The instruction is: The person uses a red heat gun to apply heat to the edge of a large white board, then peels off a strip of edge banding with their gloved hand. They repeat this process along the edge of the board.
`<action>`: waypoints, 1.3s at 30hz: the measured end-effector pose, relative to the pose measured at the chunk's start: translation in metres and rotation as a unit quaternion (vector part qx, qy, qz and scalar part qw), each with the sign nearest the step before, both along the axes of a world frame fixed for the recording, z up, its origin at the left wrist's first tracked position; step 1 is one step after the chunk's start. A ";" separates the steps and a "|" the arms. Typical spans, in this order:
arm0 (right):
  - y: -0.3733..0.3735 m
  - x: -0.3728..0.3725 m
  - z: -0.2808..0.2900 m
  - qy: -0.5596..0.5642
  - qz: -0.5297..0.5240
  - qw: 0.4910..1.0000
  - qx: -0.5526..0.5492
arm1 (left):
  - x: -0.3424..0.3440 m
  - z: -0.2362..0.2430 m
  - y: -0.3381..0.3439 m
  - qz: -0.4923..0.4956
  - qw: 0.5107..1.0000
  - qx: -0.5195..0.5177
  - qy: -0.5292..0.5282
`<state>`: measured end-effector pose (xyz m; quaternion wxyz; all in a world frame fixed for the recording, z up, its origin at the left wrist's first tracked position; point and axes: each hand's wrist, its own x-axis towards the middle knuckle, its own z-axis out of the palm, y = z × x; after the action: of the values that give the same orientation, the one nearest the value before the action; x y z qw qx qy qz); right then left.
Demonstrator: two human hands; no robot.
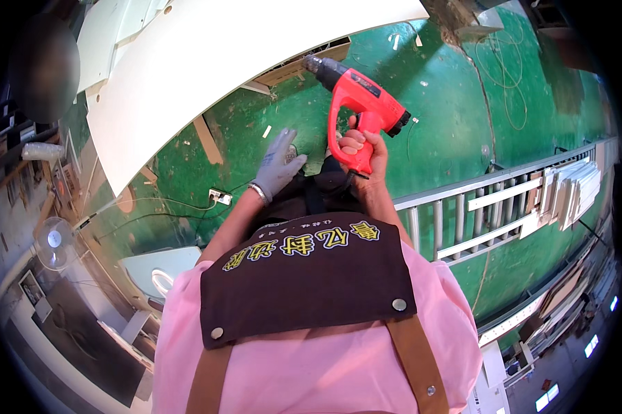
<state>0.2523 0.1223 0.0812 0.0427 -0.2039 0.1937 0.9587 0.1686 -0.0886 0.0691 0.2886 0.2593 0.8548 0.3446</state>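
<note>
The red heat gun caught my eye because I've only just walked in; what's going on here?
A person in a pink top and dark apron grips a red heat gun in the bare right hand. Its nozzle points toward the edge of a large white panel; whether they touch is unclear. The gloved left hand is open and holds nothing. To the right is a metal ladder with white strips on it.

Workshop — heat gun [372, 101], white panel [207, 58]
</note>
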 end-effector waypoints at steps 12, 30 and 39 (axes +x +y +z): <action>0.001 -0.009 -0.015 0.029 -0.052 0.998 -0.018 | -0.004 -0.010 -0.025 0.005 0.999 0.002 -0.033; 0.114 -0.024 -0.024 0.056 -0.225 0.968 0.093 | -0.009 -0.011 -0.006 -0.028 0.999 -0.009 -0.015; 0.076 -0.008 -0.011 0.045 -0.179 0.981 0.063 | -0.014 -0.013 0.014 -0.036 0.998 0.018 -0.038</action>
<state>0.2447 0.1984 0.0698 0.2180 -0.1195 0.1684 0.9539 0.1545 -0.0743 0.0565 0.3282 0.2821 0.8272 0.3585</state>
